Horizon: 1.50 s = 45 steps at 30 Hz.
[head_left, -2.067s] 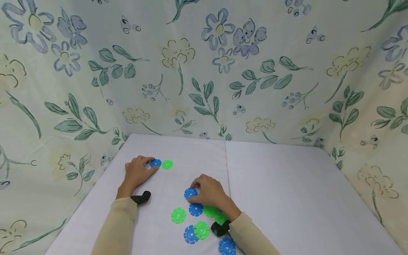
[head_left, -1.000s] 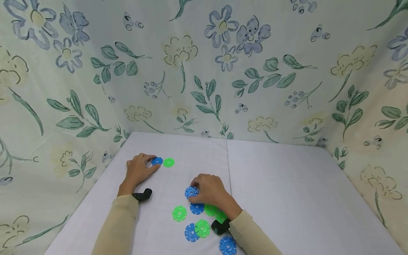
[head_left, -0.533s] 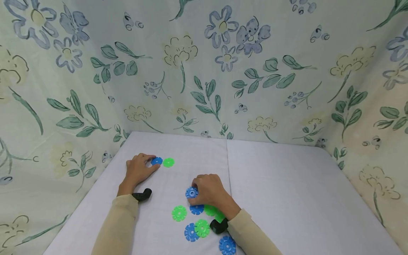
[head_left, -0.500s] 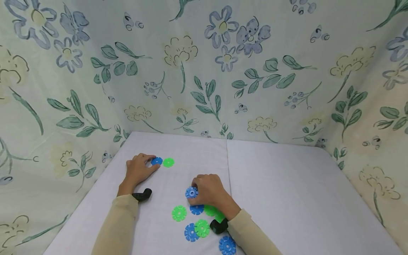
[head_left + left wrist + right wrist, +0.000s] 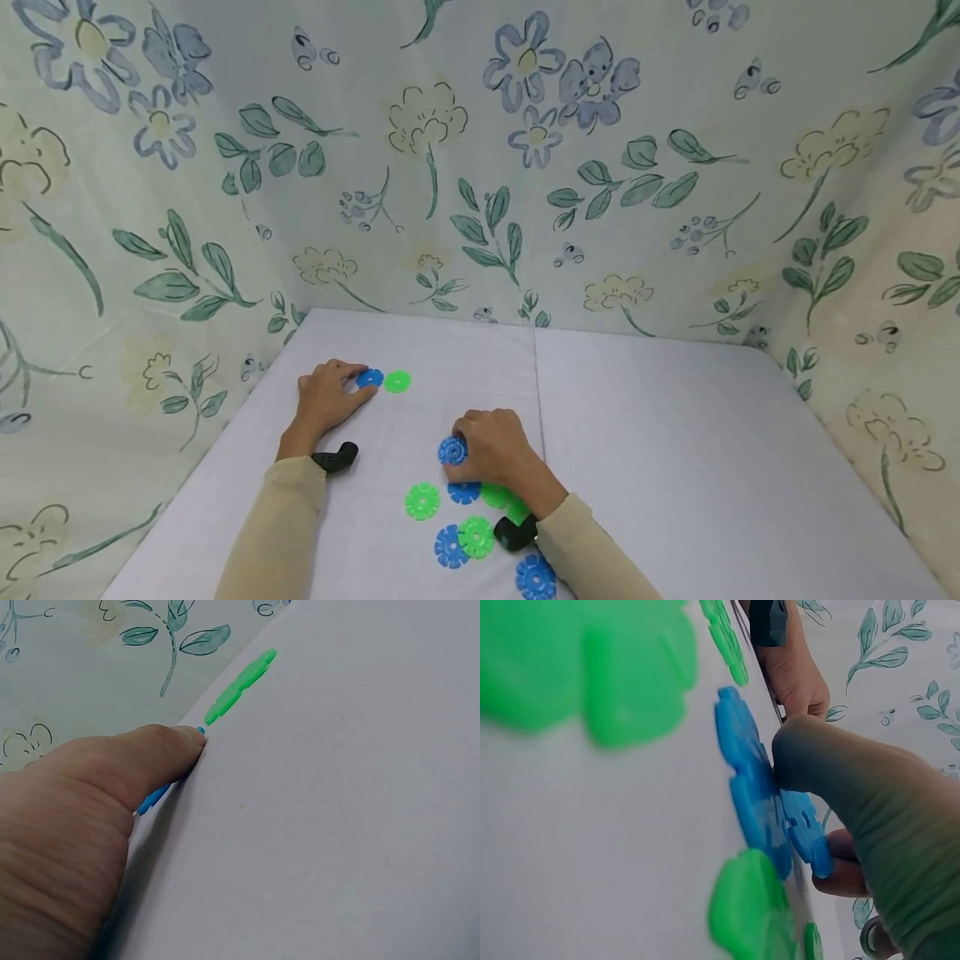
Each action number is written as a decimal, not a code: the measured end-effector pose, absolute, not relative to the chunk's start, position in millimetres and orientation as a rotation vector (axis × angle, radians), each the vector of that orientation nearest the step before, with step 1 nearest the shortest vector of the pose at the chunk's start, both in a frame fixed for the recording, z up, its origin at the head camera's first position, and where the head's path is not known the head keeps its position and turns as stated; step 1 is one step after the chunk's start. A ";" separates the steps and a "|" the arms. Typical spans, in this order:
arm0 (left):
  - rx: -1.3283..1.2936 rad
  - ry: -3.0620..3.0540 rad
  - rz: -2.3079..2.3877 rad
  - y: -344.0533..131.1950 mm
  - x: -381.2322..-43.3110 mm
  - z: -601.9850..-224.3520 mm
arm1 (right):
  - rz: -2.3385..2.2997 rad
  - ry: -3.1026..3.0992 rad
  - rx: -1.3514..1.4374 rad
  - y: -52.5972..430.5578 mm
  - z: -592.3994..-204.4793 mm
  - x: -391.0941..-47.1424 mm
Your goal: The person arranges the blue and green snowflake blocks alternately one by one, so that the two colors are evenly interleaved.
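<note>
At the far left of the table, my left hand [image 5: 324, 404] holds a blue notched plastic disc [image 5: 370, 379] flat on the cloth, thumb and fingers at its edges. A green notched disc [image 5: 397, 382] lies right beside it. My right hand [image 5: 497, 450] pinches another blue notched disc [image 5: 452, 451] between thumb and fingers near the table's middle. That blue disc [image 5: 804, 825] stands tilted in the right wrist view, partly hidden by the thumb. Just in front of it lies one more blue disc [image 5: 464, 493], partly covered by the right hand.
Loose discs lie nearer: a green one [image 5: 422, 501], a blue one [image 5: 447, 547] overlapped by a green one [image 5: 476, 537], and a blue one [image 5: 536, 577] by the right sleeve. More green discs [image 5: 495, 495] sit under the right wrist. A floral curtain [image 5: 480, 167] surrounds the white-covered table [image 5: 660, 450].
The blue disc in my right hand showed a flatter face about two seconds ago; since then its ringed centre shows and it looks turned. My left hand has stayed on its blue disc.
</note>
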<state>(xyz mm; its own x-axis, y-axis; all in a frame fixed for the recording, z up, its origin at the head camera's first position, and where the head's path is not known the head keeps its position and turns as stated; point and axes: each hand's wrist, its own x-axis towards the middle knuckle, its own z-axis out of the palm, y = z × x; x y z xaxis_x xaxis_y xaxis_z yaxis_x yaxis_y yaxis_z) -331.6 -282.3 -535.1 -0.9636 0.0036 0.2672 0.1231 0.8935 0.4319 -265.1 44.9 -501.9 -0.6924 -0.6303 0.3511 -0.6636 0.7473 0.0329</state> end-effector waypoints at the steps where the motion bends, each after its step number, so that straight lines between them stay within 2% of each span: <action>1: -0.095 -2.798 -0.664 -282.9 -332.0 -534.8 | 0.130 -2.602 1.000 44.3 -501.5 -265.5; 26: -0.085 -2.799 -0.678 -294.1 -331.4 -529.5 | 0.018 -2.605 1.045 30.0 -481.6 -278.5; 45: -0.086 -2.779 -0.705 -284.6 -335.1 -539.2 | 0.154 -2.606 1.003 9.8 -459.2 -352.9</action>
